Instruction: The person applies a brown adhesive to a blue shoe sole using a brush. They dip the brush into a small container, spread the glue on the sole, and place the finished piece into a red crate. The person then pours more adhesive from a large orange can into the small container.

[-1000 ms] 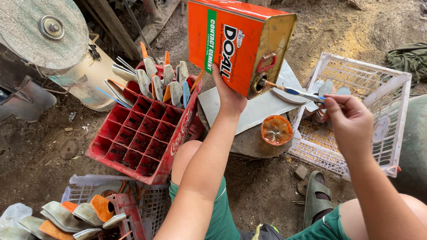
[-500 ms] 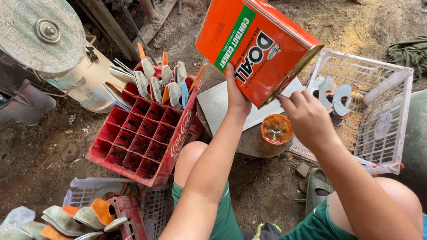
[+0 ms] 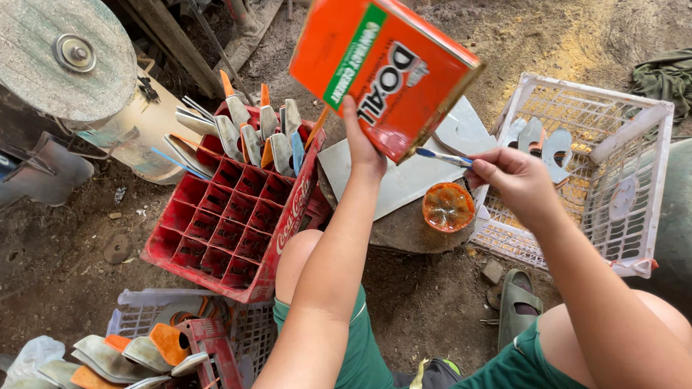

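Tilted further than half a second ago, the orange rectangular can [image 3: 387, 64] now hangs higher above the stump, its lower corner tipped toward the small orange dish [image 3: 448, 207]. The left hand [image 3: 361, 145] props it from beneath, fingers closed against its underside. The right hand [image 3: 514, 178] pinches a thin blue-tipped brush [image 3: 443, 156] whose tip meets the can's low corner. Stiff sheet metal, smooth-sided, probably heavy if full: best gripped across the narrow edges. A red crate [image 3: 232, 221] holds shaped soles; a white basket [image 3: 596, 170] stands right.
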